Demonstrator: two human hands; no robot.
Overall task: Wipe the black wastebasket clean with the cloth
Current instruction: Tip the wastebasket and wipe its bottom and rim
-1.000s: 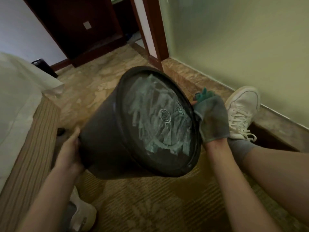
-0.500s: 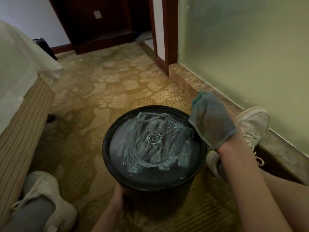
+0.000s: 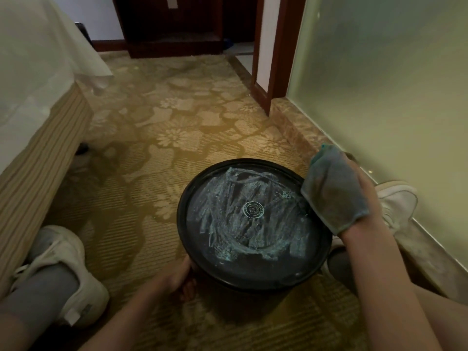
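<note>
The black wastebasket (image 3: 253,279) stands upside down on the carpet, its round bottom facing up and smeared with pale wipe marks around a small embossed emblem. My left hand (image 3: 177,279) holds its side wall at the near left, fingers curled round it. A grey-green cloth (image 3: 331,193) is draped over my right hand (image 3: 364,196), which grips the cloth at the wastebasket's right rim; most of that hand is hidden under the cloth.
A bed with a white sheet (image 3: 38,79) and striped base runs along the left. A frosted glass wall (image 3: 392,84) with a stone sill is on the right. My white shoes (image 3: 65,269) (image 3: 397,201) flank the basket. Dark wooden door frame (image 3: 278,51) ahead.
The wastebasket went from tilted in the air to standing upside down on the carpet. My left hand shifted to its near side. My right hand with the cloth stays at the right rim.
</note>
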